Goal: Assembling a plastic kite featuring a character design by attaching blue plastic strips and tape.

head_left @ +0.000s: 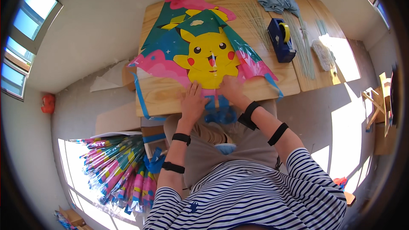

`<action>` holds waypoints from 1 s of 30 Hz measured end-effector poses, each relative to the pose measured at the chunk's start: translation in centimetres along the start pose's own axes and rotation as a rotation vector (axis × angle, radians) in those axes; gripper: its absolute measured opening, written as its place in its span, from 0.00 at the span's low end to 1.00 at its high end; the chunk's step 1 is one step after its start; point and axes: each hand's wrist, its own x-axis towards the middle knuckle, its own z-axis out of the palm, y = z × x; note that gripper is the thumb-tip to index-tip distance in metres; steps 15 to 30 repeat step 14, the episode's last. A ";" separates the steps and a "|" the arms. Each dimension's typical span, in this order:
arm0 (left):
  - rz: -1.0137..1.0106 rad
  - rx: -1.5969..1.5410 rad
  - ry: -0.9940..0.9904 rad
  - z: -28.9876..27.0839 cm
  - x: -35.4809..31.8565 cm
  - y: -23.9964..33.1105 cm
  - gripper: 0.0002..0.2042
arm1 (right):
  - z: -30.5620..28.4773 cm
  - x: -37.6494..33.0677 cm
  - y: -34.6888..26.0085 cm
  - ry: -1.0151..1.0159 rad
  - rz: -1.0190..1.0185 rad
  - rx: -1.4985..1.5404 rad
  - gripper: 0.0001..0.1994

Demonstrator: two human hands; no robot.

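Note:
A diamond-like kite [208,55] of thin plastic film lies spread on the wooden table, printed with a yellow cartoon animal on green, blue and pink. Its blue ribbon tails hang from the side corners, and more blue film hangs at the near edge. My left hand [194,102] rests on the kite's lower edge with its fingers stretched out. Just to the right, my right hand [233,90] has its fingers bent and closed at the same edge, gripping the film. Whatever is under the fingertips is hidden.
Right of the kite stands a blue tape dispenser [281,40] with yellow tape. Thin rods [303,47], a clear bag of small parts [324,54] and a grey-blue cloth [279,1] lie on the table [281,79]. Rolled kites in clear sleeves [119,166] are heaped at lower left.

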 end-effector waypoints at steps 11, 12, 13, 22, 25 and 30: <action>0.108 -0.052 -0.139 -0.9 -7.0 6.2 0.40 | -2.9 10.7 -0.3 0.033 0.073 -0.054 0.15; 0.131 -0.056 -0.145 -0.9 -7.4 6.4 0.40 | -2.5 11.4 -0.7 0.063 0.060 -0.060 0.14; 0.127 -0.061 -0.178 -0.9 -7.7 6.4 0.41 | -1.8 12.3 -0.8 0.031 0.103 -0.082 0.15; 0.123 -0.070 -0.210 -0.9 -7.9 6.4 0.43 | -1.1 13.1 -0.9 -0.035 0.158 -0.102 0.16; 0.123 -0.070 -0.210 -0.9 -7.9 6.4 0.43 | -1.1 13.1 -0.9 -0.035 0.158 -0.102 0.16; 0.123 -0.070 -0.210 -0.9 -7.9 6.4 0.43 | -1.1 13.1 -0.9 -0.035 0.158 -0.102 0.16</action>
